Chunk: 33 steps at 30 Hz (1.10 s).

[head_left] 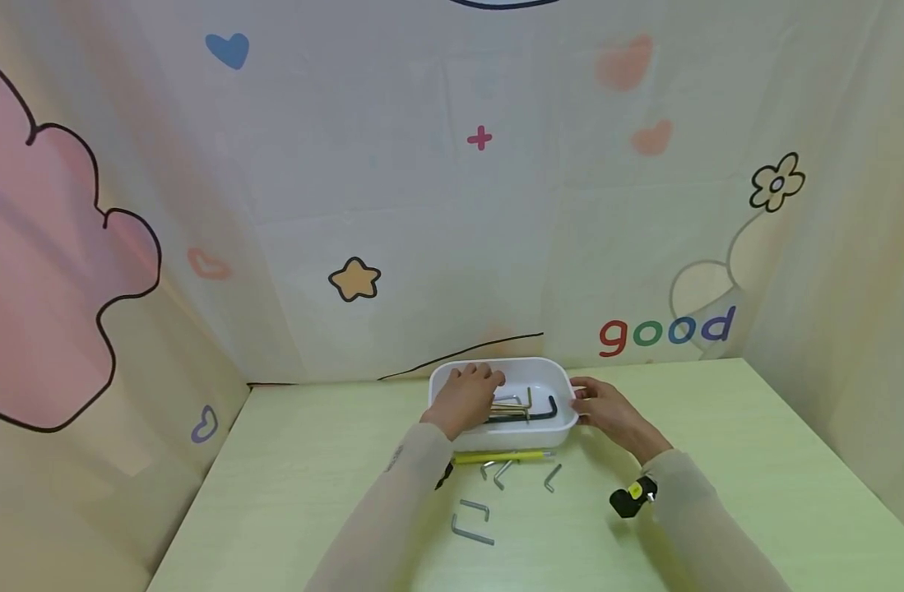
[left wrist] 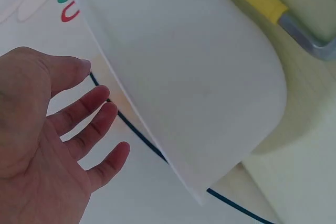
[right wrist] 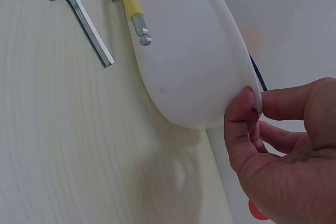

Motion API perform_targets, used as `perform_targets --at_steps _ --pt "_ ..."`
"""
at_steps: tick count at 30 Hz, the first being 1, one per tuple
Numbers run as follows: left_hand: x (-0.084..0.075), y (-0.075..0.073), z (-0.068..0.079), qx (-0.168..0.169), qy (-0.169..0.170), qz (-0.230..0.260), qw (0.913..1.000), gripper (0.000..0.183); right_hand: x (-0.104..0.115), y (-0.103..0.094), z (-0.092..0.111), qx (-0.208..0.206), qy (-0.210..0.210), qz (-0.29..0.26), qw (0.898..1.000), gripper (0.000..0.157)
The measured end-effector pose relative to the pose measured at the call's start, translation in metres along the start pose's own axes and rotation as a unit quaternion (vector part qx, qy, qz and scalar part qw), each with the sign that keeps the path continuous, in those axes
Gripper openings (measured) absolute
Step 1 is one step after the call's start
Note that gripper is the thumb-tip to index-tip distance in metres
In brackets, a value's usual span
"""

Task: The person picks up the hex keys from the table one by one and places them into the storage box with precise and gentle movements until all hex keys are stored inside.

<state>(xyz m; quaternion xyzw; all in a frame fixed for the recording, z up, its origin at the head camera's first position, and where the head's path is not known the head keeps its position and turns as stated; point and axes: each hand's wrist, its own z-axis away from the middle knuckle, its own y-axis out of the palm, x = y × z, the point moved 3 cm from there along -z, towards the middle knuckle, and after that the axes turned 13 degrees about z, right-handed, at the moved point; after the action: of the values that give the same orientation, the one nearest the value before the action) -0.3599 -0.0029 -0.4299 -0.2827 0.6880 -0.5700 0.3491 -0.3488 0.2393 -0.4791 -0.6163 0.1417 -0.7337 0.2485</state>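
Observation:
A white plastic tray [head_left: 511, 439] stands at the back of the table, with several hex keys inside, among them a black one [head_left: 553, 406]. My right hand [head_left: 610, 413] is at its right end; in the right wrist view thumb and fingers pinch the tray's rim [right wrist: 239, 35]. Over the tray's left part is my left hand [head_left: 462, 403], hiding some of the contents. Seen from the left wrist, that hand [left wrist: 47, 129] has loosely bent, spread fingers and nothing between them. A yellow-sleeved hex key [head_left: 505, 456] lies along the tray's front.
Several bare hex keys lie loose in front of the tray, including one at the right [head_left: 551, 478] and one nearer to me [head_left: 472, 534]. Directly behind the tray hangs a printed curtain [head_left: 496, 247], with more curtain along both sides of the table [head_left: 718, 460].

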Motion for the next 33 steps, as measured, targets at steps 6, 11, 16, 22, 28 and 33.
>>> perform_targets --at_steps 6,11,16,22,28,33 --pt "-0.002 -0.008 0.016 -0.030 0.015 -0.020 0.9992 0.034 -0.001 0.000 -0.002 -0.003 -0.009 -0.002 1.000 0.054" --pt "-0.004 -0.012 0.031 -0.042 0.030 -0.028 0.9983 0.036 -0.003 0.001 -0.006 -0.008 -0.021 -0.015 1.000 0.052" --pt "-0.008 -0.014 0.044 -0.050 0.041 -0.027 0.9975 0.038 -0.003 0.002 -0.006 -0.006 -0.013 -0.015 1.000 0.051" --pt "-0.016 -0.019 0.059 -0.075 0.060 -0.040 0.9946 0.036 -0.002 0.002 -0.004 -0.008 -0.020 -0.019 1.000 0.052" --pt "-0.023 -0.020 0.075 -0.090 0.079 -0.039 0.9920 0.036 -0.003 0.002 -0.005 -0.008 -0.017 -0.023 1.000 0.051" --pt "-0.028 -0.020 0.089 -0.107 0.104 -0.051 0.9875 0.038 -0.003 0.002 -0.005 -0.005 -0.013 -0.018 1.000 0.052"
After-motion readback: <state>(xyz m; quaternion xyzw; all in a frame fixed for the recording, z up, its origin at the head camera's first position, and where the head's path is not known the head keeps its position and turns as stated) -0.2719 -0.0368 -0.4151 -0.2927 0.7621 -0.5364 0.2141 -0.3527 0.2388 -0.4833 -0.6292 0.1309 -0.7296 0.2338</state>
